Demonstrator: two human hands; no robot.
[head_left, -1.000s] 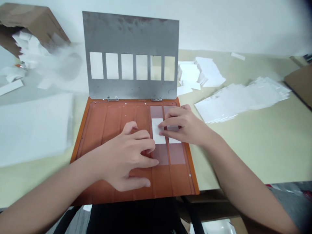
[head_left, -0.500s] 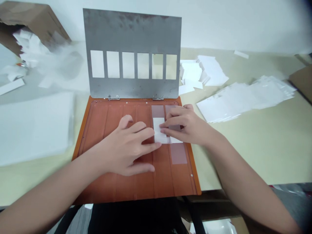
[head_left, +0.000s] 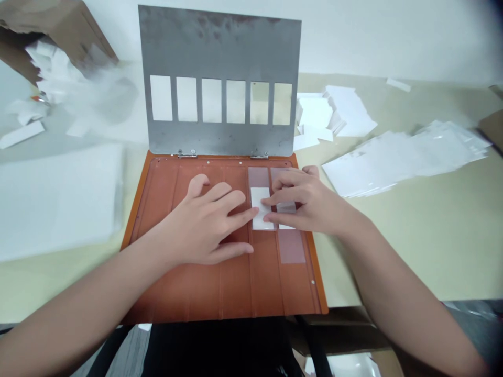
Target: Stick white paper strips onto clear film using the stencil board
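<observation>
White card: a white card [head_left: 261,222] lies lengthwise on the orange board [head_left: 236,293], in the second lane from the board's right edge, its upper part under the fingers of the right hand.

Left hand: the left hand [head_left: 204,222] is open, fingers spread, palm low over the board; its index fingertip meets the card's left edge, with no grip visible.

Right hand: the right hand [head_left: 308,201] is open, its fingers lying flat across the card and the next lane; it does not visibly pinch anything, though the fingers hide part of what lies beneath.

Lanes: a white piece [head_left: 285,227] shows under the right hand in the board's rightmost lane, on a translucent pinkish strip [head_left: 291,246]. A matching strip [head_left: 258,177] sits above the card. The four lanes to the left show no strips or cards.

Behind the board: a steel plate [head_left: 220,139] stands hinged up, with six rectangular windows.

Right of the board: loose white cards [head_left: 316,118] and a spread stack of white sheets [head_left: 404,157] lie on the worktop [head_left: 432,256].

Left of the board: a thick white sheaf [head_left: 58,199] lies beside it, beyond which sits a torn cardboard box [head_left: 51,26].
</observation>
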